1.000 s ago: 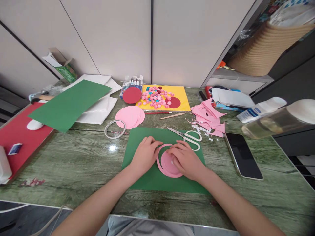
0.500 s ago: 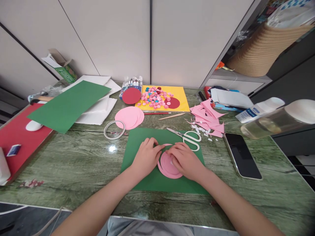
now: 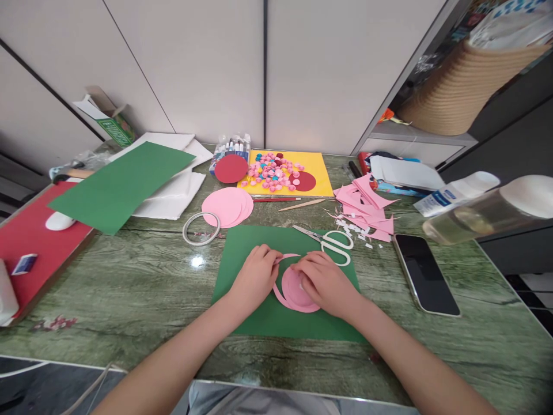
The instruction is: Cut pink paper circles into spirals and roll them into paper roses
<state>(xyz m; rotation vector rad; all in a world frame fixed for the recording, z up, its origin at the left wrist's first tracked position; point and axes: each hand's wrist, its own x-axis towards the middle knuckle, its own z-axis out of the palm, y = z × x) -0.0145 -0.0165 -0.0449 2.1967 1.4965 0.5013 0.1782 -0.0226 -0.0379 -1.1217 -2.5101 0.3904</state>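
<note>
Pink paper makes the flat spiral (image 3: pixel 296 293) that lies on a dark green rectangular paper sheet (image 3: pixel 242 248), in front of the body and between my two hands. From my distant place, I judge it to be very light and rather soft. Its outer band is narrow, so it may bend easily, and it could tear if I pull too hard. I do not expect it to be slippery, but it may shift on the sheet because it should weigh so little.

The left hand (image 3: pixel 256 272) has its thumb and fingers pressed together on the outer end of the band, at the upper left of the curve; I consider this a proper place to hold. The right hand (image 3: pixel 326 282) covers the right part of the spiral with bunched fingers, and I cannot tell whether they pinch the paper or only press it down. For the wide centre I would prefer flat, gentle fingertips.

Regarding writing, a green cardboard box with open flaps (image 3: pixel 116 129), at the back left, carries pale characters too small for me to read. A white plastic bottle with blue label (image 3: pixel 455 192), on the right, also bears print, but I cannot make out the brand.
</note>
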